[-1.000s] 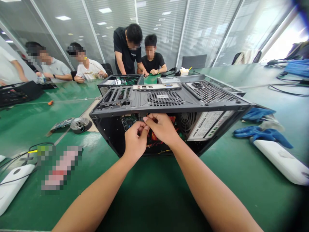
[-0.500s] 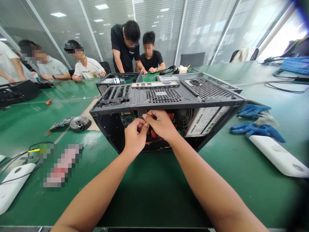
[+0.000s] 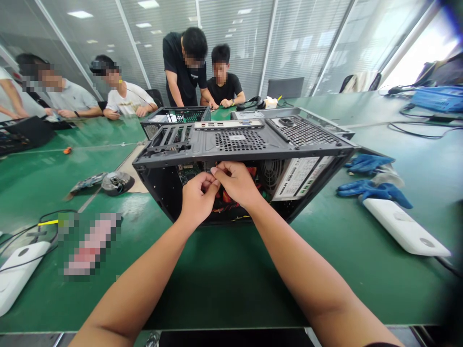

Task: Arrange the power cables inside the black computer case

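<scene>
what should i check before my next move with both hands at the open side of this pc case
1. Case steady: the computer case lies on its side on the table: ok.
2. Access: its open side faces the person: ok.
3. Hands placed: left hand and right hand meet fingertip to fingertip just under the case's upper edge: ok.
4. What the fingertips pinch: hidden by the hands: cannot tell.
5. Wires out of the way: red wires lie right behind the hands: cannot tell.
6. Loose items kept off the case: blue gloves lie apart, to its right: ok.
</scene>
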Motion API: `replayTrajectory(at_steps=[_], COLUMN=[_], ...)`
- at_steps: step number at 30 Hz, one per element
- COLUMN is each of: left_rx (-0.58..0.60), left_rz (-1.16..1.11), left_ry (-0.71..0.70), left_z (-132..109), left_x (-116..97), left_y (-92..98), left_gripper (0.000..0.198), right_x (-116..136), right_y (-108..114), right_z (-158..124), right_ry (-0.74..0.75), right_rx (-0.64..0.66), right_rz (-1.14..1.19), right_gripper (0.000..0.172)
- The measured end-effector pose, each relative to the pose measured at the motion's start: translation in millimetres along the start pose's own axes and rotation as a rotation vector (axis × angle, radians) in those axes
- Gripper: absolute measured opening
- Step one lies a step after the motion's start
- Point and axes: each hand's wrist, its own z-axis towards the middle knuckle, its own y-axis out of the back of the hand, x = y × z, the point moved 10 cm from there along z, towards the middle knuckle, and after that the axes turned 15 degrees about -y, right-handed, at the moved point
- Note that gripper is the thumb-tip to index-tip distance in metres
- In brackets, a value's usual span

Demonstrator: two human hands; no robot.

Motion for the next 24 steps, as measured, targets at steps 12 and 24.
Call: replayTrajectory(at_steps=[12, 24], left_rx=[0.016, 0.054], left_rz=[0.04, 0.009], left_ry=[0.042, 0.023], left_z=[1.9, 1.9], left_x=[3.9, 8.0], left_y=[5.0, 1.5], left_gripper=[0.007, 0.01], right_x=[-3.9, -2.4], right_y=[0.7, -0.4], right_z=[2.1, 1.6], right_ry=[0.013, 0.02], right_rx=[-0.031, -0.007], right_rz=[-0.04, -0.046], right_gripper=[0.025, 0.025])
